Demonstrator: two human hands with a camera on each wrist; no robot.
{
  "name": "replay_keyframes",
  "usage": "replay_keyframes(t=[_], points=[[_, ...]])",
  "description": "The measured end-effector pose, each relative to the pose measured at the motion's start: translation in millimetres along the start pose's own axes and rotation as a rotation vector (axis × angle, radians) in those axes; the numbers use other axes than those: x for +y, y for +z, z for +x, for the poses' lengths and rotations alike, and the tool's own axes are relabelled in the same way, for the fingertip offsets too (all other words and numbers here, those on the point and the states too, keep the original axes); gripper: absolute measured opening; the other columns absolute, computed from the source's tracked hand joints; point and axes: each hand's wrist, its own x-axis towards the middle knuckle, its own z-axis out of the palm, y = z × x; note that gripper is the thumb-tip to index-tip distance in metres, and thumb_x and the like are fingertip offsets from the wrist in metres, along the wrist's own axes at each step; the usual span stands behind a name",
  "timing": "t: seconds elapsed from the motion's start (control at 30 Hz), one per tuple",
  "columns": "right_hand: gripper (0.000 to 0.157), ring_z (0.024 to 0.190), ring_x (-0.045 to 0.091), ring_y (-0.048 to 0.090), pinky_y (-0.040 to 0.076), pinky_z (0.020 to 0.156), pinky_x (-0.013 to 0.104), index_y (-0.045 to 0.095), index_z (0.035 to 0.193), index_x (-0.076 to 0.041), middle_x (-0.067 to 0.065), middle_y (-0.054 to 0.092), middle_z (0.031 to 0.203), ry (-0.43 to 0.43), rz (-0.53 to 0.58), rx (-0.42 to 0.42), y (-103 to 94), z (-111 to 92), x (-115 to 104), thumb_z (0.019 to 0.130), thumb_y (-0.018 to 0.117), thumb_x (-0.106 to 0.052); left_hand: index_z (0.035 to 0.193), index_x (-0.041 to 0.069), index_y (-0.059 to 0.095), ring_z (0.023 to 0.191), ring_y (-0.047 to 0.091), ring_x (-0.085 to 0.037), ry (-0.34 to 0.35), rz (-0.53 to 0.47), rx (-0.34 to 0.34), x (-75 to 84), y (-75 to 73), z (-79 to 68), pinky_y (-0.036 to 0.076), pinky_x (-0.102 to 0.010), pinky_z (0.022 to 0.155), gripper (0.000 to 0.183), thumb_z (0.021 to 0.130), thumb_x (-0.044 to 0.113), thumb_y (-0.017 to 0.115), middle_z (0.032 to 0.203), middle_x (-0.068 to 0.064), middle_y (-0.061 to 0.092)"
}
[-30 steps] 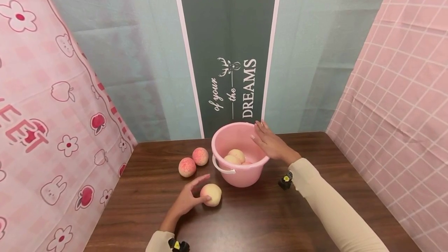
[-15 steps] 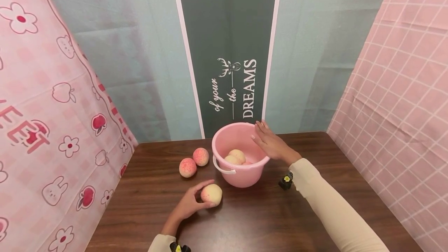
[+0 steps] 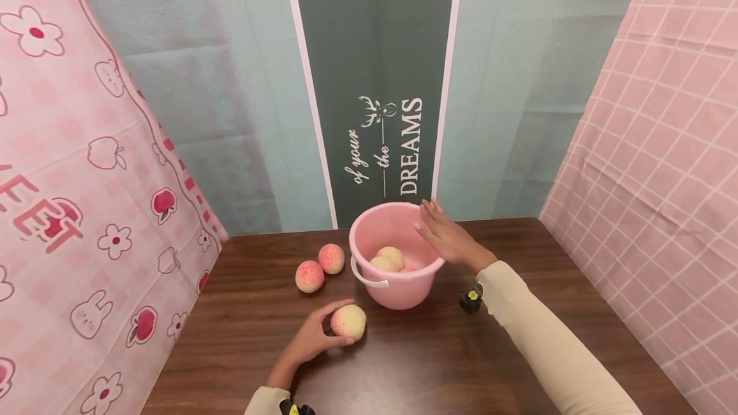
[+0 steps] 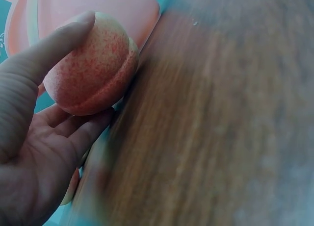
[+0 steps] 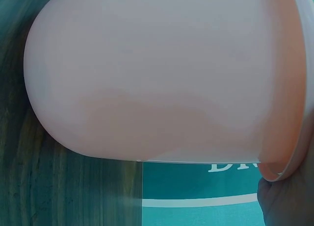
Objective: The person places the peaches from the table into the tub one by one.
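On the table lies a yellow-and-pink peach [image 3: 353, 323], gripped between the thumb and fingers of my left hand [image 3: 311, 338]. The left wrist view shows the thumb on one side of this peach [image 4: 95, 69] and the fingers on the other. A pink bucket [image 3: 399, 293] stands upright just behind it, with a few peaches [image 3: 391, 257] inside. My right hand [image 3: 451, 239] rests with straight fingers on the bucket's right rim. In the right wrist view the bucket wall [image 5: 157, 64] hides most of that hand. Some bucket contents are hidden by the front wall.
Two redder peaches, one nearer [image 3: 309, 276] and one farther [image 3: 331, 259], lie left of the bucket. A white handle [image 3: 369, 277] hangs on the bucket's front left. The brown wooden table [image 3: 478, 364] meets fabric hangings at the back and sides.
My left hand has closed in from beside the peach to take hold of it, its fingers moving round the far side. The right hand and the bucket have stayed in place.
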Motion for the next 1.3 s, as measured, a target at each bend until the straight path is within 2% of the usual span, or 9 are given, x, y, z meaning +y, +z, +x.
replay_keyframes(t=[0.27,0.5,0.7,0.8,0.93,1.13,1.23,1.3], points=[[0.072,0.156,0.032,-0.004,0.019,0.119,0.062,0.014,0.162,-0.009,0.010,0.006,0.170,-0.006,-0.006,0.003,0.3,0,0,0.108,0.027,-0.055,0.143,0.000,0.053,0.117,0.063,-0.017,0.035,-0.055,0.048,2.1,0.8,0.3,0.053,-0.027,0.094,0.073,0.080,0.012,0.088,0.138,-0.012,0.060],[0.075,0.156,0.028,-0.006,0.019,0.119,0.061,0.012,0.162,-0.012,0.008,0.005,0.170,0.008,0.003,-0.009,0.2,0,-1,0.106,0.025,-0.060,0.143,0.007,0.056,0.116,0.063,-0.021,0.045,-0.077,0.093,9.8,-3.1,1.8,0.055,-0.029,0.093,0.071,0.079,0.009,0.088,0.136,-0.010,0.061],[0.075,0.156,0.030,-0.006,0.018,0.119,0.062,0.012,0.162,-0.011,0.009,0.005,0.170,0.006,0.004,-0.011,-1.4,-1,-2,0.106,0.025,-0.060,0.143,0.006,0.055,0.112,0.065,-0.021,0.019,-0.093,0.129,17.9,-7.0,3.5,0.056,-0.030,0.092,0.070,0.081,0.009,0.087,0.134,-0.009,0.063],[0.075,0.156,0.033,-0.004,0.018,0.119,0.062,0.013,0.162,-0.010,0.011,0.006,0.170,0.001,0.000,-0.007,-1.9,-2,-2,0.107,0.026,-0.059,0.142,0.011,0.057,0.110,0.066,-0.021,0.011,-0.123,0.145,22.3,-9.1,4.7,0.057,-0.033,0.090,0.069,0.080,0.007,0.087,0.132,-0.009,0.064],[0.073,0.156,0.034,-0.003,0.019,0.119,0.062,0.014,0.162,-0.009,0.012,0.008,0.170,-0.002,0.002,-0.002,-2.1,-3,-3,0.107,0.028,-0.056,0.141,0.014,0.058,0.108,0.066,-0.022,0.040,-0.143,0.155,25.8,-11.8,7.3,0.058,-0.034,0.090,0.068,0.080,0.005,0.086,0.131,-0.011,0.064],[0.070,0.156,0.035,-0.002,0.019,0.119,0.063,0.013,0.162,-0.008,0.013,0.009,0.170,-0.009,0.001,-0.002,0.8,-1,0,0.109,0.030,-0.051,0.144,0.006,0.053,0.110,0.065,-0.028,0.086,-0.123,0.149,30.4,-16.6,10.1,0.057,-0.033,0.090,0.071,0.081,0.003,0.085,0.134,-0.012,0.062],[0.070,0.155,0.036,-0.001,0.019,0.118,0.063,0.013,0.162,-0.008,0.013,0.009,0.170,-0.010,-0.005,0.000,1.3,0,1,0.109,0.031,-0.050,0.144,0.011,0.054,0.112,0.065,-0.028,0.086,-0.121,0.156,35.3,-19.3,10.8,0.057,-0.034,0.091,0.070,0.081,0.004,0.085,0.135,-0.011,0.061],[0.070,0.156,0.035,-0.002,0.020,0.118,0.064,0.013,0.162,-0.008,0.013,0.009,0.170,-0.014,-0.004,0.003,1.0,0,0,0.109,0.030,-0.051,0.144,0.010,0.054,0.112,0.064,-0.027,0.094,-0.128,0.164,37.6,-20.5,11.3,0.057,-0.034,0.091,0.070,0.081,0.004,0.085,0.135,-0.012,0.060]])
